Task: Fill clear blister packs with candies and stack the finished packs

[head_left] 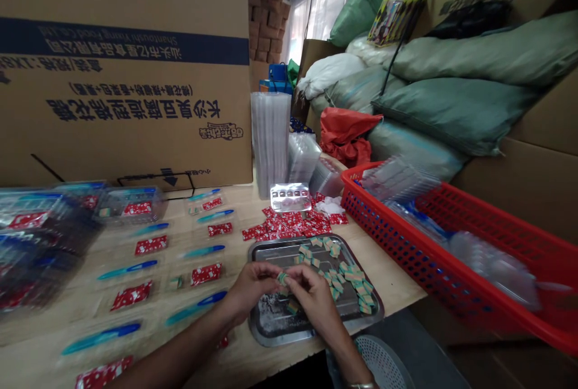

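Left hand (251, 290) and right hand (311, 300) low over a metal tray (289, 239), close together, both in a narrow pinch on one small green-and-tan piece (282, 279), just above the middle of the tray. More of the same small pieces (350, 280) scattered over the right half of the tray, with dark gritty crumbs (275, 317) on the near left part. The tray on a wooden table (391, 274), toward the near edge.

Just beyond the far rim of the tray, a heap of red wrappers (289, 224), with a silver blister tray (290, 197) at the far side of the heap and a white scrap of tissue (329, 205) at its right. Along the left side of the table, rows of blue plastic sticks (127, 269) and red packets (151, 245), with clear plastic boxes (129, 205) piled toward the far left corner. At the right edge, a red plastic basket (388, 238) holding clear plastic trays (397, 179). Near the far edge, a tall stack of clear plastic sleeves (270, 142). Beyond the table, a large cardboard box (121, 106) and bulging green sacks (456, 112).
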Tool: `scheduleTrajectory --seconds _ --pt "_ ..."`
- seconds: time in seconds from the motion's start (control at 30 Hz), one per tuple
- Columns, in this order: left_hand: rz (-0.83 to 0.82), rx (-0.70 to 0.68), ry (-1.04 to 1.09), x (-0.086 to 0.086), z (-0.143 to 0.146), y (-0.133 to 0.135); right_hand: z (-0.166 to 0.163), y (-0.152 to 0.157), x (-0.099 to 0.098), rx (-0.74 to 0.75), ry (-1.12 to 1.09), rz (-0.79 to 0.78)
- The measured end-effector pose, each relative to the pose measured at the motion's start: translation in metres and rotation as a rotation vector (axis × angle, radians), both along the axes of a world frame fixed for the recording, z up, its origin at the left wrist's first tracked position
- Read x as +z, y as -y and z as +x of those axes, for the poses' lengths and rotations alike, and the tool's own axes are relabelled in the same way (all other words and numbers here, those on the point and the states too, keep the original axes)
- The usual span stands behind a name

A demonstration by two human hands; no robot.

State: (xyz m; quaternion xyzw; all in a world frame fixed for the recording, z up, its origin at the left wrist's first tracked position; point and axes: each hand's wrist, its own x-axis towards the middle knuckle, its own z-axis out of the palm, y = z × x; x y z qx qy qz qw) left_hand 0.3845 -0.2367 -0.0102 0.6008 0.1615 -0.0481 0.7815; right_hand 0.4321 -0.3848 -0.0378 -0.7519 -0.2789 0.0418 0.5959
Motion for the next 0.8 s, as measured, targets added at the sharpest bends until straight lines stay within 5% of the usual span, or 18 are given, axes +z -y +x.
scheduleTrajectory --seconds 0.27,0.5,0.7,0.8 --pt "-0.092 0.072 -0.059 -0.009 0.002 -0.002 0.000 -0.002 0.001 -0.037 -0.001 0.018" --pt "-0.015 0.018 0.004 -0.009 -0.001 -0.002 0.003 -0.005 0.000 0.046 -0.056 -0.017" --pt "0.054 0.100 -0.039 -0.015 0.001 -0.012 0.038 0.009 -0.001 -0.040 0.232 -0.376" --pt "0.064 0.120 -0.041 -0.016 0.000 -0.014 0.041 0.004 -0.005 0.095 0.344 -0.558"
